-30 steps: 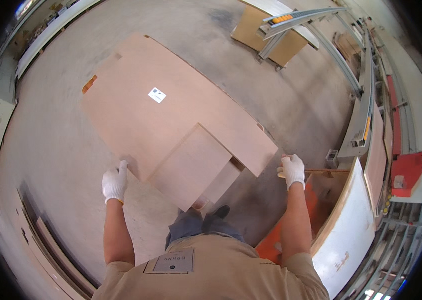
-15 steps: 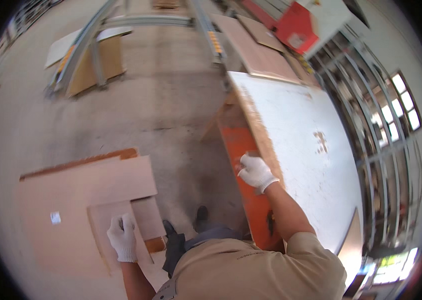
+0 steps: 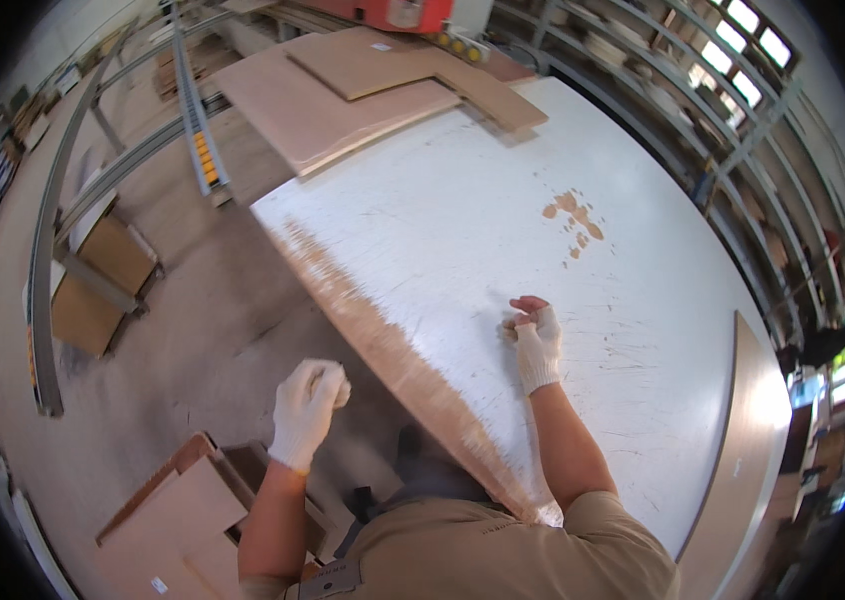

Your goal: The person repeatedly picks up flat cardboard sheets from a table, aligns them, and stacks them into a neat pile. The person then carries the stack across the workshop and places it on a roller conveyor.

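My left hand (image 3: pixel 310 412), in a white knit glove, is in the air left of the worn white tabletop (image 3: pixel 423 260). Its fingers are curled in, and no object shows in them. Above the tabletop is my right hand (image 3: pixel 539 342), gloved too but with bare fingertips. Those fingers are loosely bent and apart, holding nothing; whether they touch the surface I cannot tell. Along the table's near left edge the white coating is chipped down to brown wood (image 3: pixel 433 390).
Brown boards (image 3: pixel 333 105) lie stacked at the table's far end. A long narrow board (image 3: pixel 733 440) rests along its right side. More sheets (image 3: pixel 178 515) lie at the lower left. Metal rails (image 3: pixel 188 110) stand at the far left, and shelving (image 3: pixel 663 110) lines the right.
The view has swung right toward the tabletop. My right hand has moved from beside the table's edge to over its surface; my left hand has risen away from the sheets on the left.
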Demonstrator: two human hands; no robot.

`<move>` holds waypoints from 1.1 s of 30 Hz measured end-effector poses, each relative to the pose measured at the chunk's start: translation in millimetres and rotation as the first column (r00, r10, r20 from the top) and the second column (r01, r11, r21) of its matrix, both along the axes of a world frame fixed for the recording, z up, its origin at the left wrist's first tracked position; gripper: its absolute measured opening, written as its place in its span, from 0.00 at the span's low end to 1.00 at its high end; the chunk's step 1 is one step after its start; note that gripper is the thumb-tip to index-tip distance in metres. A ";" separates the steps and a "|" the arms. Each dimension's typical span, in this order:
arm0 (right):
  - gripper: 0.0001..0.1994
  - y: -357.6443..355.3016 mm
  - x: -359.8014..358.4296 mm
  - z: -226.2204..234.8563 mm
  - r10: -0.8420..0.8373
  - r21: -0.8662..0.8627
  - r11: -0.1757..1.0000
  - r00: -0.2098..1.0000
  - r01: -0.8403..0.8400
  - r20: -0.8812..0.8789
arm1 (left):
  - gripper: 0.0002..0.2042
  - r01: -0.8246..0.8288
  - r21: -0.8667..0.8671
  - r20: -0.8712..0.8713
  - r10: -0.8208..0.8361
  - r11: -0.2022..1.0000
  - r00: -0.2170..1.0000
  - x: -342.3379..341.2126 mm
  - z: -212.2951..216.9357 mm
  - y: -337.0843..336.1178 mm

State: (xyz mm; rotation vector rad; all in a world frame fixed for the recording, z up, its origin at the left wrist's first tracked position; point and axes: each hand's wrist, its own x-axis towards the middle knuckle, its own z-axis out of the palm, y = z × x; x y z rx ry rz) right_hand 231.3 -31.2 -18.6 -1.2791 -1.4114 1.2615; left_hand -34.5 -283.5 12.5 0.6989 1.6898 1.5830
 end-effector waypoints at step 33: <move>0.22 324.4 132.4 29.3 -0.311 -0.325 0.924 0.890 0.201 -0.334 | 0.33 -0.167 0.358 0.727 -0.161 0.919 0.668 -107.8 -29.7 438.3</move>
